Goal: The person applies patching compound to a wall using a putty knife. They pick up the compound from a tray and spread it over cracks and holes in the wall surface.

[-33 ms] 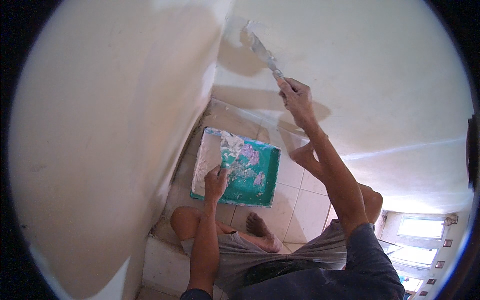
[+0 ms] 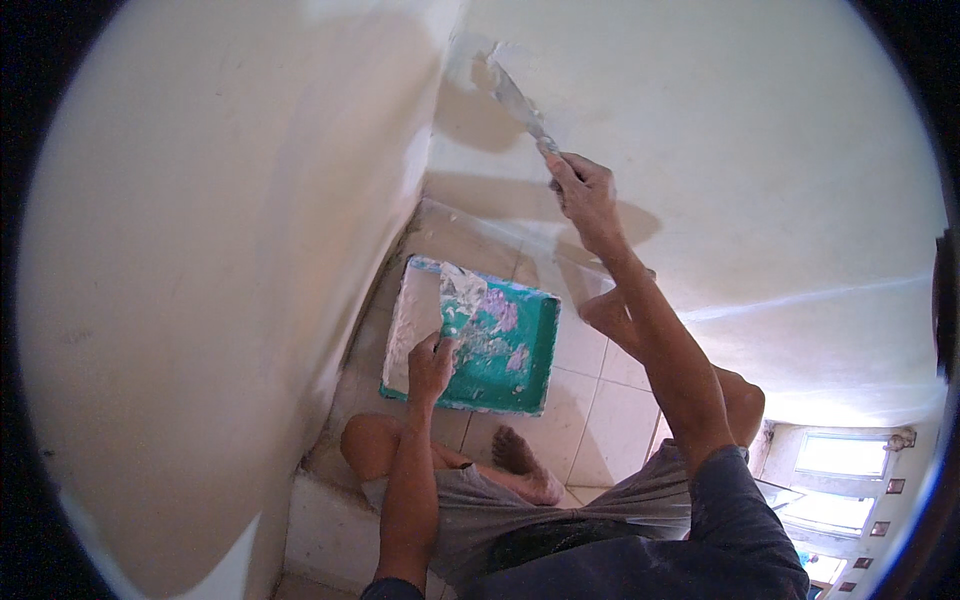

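My right hand [image 2: 588, 198] is closed round the handle of a putty knife [image 2: 514, 102]. Its blade lies up against the wall ahead, close to the corner, where a pale patch of filler [image 2: 492, 62] shows at the tip. Lower down, my left hand [image 2: 430, 368] grips a second putty knife [image 2: 460, 290], its blade coated with whitish filler. That hand is over a teal rectangular tray [image 2: 549, 350] on the floor. Pale filler covers the tray's left side, and lilac and white smears dot its bottom. My left fingers partly hide the handle.
A plain left wall [image 2: 230, 250] meets the far wall [image 2: 720, 170] in a corner beside the tray. My bare foot [image 2: 525, 465] rests on the tiled floor [image 2: 575, 425] just in front of the tray. Bright windows [image 2: 840, 455] are at the lower right.
My right hand and its putty knife have shifted slightly left along the wall. My left hand and the tray look unmoved.
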The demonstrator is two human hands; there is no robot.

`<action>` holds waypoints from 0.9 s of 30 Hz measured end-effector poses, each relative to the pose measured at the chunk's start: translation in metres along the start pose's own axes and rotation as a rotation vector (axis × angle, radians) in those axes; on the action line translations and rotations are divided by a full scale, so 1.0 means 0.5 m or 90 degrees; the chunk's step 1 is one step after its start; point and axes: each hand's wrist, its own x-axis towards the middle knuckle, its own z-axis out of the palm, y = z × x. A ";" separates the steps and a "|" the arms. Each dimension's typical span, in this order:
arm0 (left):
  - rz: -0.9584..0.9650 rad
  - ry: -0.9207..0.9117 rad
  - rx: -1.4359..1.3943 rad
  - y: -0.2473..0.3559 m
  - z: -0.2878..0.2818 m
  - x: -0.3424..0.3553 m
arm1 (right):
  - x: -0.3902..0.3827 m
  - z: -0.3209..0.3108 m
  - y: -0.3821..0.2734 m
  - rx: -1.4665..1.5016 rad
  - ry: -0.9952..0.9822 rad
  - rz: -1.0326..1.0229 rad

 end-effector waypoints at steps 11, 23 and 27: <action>-0.016 -0.028 0.021 -0.005 -0.004 0.004 | 0.020 0.064 -0.058 0.048 0.070 0.035; -0.044 -0.026 0.032 0.012 0.000 0.000 | 0.034 -0.069 0.029 0.142 -0.010 0.044; -0.031 -0.032 0.036 0.000 0.001 0.006 | 0.039 -0.162 0.062 0.135 -0.052 0.061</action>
